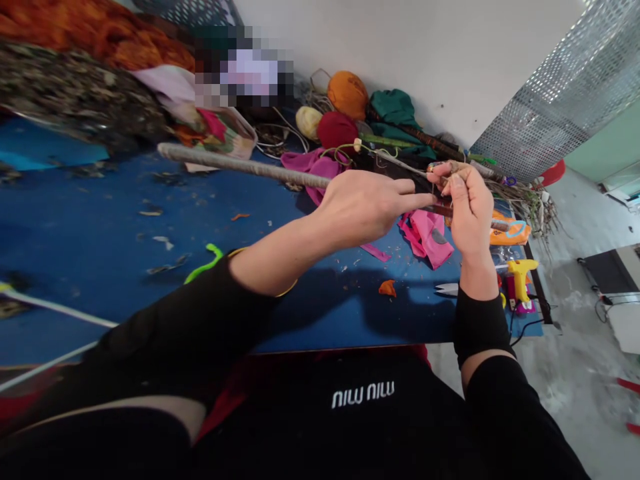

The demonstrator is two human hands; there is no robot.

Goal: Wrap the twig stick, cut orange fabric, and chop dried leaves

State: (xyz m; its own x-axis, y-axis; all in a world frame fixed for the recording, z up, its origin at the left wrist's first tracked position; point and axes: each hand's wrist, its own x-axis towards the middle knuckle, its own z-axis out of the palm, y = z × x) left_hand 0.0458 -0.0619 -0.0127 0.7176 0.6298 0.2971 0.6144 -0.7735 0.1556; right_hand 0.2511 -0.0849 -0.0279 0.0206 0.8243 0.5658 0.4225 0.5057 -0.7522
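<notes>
Over the blue table (120, 233), the left hand (363, 205) grips a stick (240, 165), the right hand (471, 205) pinching a thin strand (433, 190) (material unclear).

Text: white "MIU MIU" (363, 395) | On: my black top (360, 433) | Place: near side of blue table (425, 327) | Seen upside down

The long stick (240, 165) is partly hidden by the left hand (363, 203), the scissors (447, 289) by the right arm (481, 307). The orange cloth (90, 33) is cut off. What is pinched by the right hand (469, 207) is too small to be told.
</notes>
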